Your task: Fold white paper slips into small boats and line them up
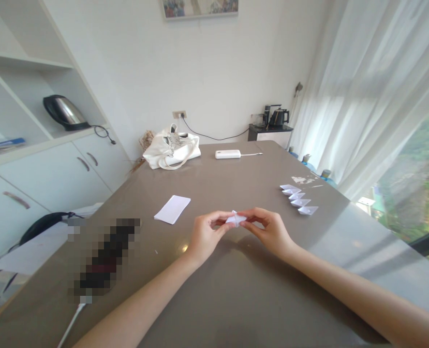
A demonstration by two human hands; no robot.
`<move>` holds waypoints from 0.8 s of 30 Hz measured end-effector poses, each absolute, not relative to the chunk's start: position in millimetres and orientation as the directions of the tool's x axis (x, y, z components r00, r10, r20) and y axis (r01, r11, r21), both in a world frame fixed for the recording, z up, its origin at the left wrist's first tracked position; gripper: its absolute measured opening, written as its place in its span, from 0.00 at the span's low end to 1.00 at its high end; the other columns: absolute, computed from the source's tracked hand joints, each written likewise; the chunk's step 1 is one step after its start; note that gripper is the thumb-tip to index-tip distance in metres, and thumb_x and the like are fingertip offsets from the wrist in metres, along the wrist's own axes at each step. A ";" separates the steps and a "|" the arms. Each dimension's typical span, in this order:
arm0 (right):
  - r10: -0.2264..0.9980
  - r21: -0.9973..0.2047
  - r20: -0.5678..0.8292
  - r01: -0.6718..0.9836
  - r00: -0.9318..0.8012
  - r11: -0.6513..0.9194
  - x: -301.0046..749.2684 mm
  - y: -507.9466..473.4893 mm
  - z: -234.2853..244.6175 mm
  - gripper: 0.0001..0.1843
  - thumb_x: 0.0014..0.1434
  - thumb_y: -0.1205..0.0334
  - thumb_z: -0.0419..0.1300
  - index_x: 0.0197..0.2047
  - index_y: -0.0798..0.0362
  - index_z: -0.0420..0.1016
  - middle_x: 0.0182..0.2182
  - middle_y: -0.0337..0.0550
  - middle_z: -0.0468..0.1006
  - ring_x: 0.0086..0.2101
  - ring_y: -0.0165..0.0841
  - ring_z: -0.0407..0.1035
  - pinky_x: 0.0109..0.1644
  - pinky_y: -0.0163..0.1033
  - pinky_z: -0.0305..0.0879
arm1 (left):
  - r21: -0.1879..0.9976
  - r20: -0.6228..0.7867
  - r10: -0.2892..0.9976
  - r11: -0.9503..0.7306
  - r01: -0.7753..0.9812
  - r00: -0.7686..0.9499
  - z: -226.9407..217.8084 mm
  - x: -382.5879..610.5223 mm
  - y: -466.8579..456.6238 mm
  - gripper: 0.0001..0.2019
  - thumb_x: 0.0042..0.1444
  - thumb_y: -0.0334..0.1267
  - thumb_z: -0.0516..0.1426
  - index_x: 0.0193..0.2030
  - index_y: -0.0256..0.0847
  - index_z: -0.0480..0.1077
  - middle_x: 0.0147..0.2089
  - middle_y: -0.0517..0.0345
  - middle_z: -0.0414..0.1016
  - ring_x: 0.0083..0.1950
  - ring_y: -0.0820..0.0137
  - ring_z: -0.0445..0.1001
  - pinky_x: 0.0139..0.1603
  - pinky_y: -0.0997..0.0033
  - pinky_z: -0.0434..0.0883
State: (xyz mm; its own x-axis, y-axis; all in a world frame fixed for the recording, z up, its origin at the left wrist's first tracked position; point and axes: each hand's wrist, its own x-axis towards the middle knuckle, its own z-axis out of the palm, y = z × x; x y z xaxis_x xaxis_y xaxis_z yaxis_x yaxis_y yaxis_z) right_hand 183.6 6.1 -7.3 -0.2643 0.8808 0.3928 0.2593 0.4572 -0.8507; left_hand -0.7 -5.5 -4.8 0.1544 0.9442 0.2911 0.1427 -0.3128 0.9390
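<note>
Over the middle of the grey-brown table (236, 290), my left hand (205, 234) and my right hand (268, 229) pinch a small folded white paper piece (235, 219) between their fingertips, one hand at each end. Both hands are closed on it, a little above the tabletop. To the left of my hands lies a stack of white paper sheets (172, 209). To the right, several small folded white paper boats (299, 198) sit in a row near the table's right edge.
A white handbag (171, 152) and a white power bank (228, 154) with a cable lie at the far end. Paper scraps (303, 180) sit beyond the boats. A blurred dark object (103, 258) stands at the left. Cabinets with a kettle (65, 112) line the left wall.
</note>
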 end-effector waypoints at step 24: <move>0.903 -0.849 0.366 0.316 -0.226 0.423 182.1 4.7 -6.3 0.12 0.55 0.54 0.61 0.36 0.54 0.78 0.30 0.45 0.80 0.32 0.37 0.73 0.37 0.39 0.68 | 0.657 0.528 0.829 -0.536 0.529 0.183 7.6 -1.9 -7.2 0.07 0.56 0.38 0.58 0.34 0.41 0.77 0.33 0.53 0.79 0.34 0.66 0.75 0.38 0.70 0.68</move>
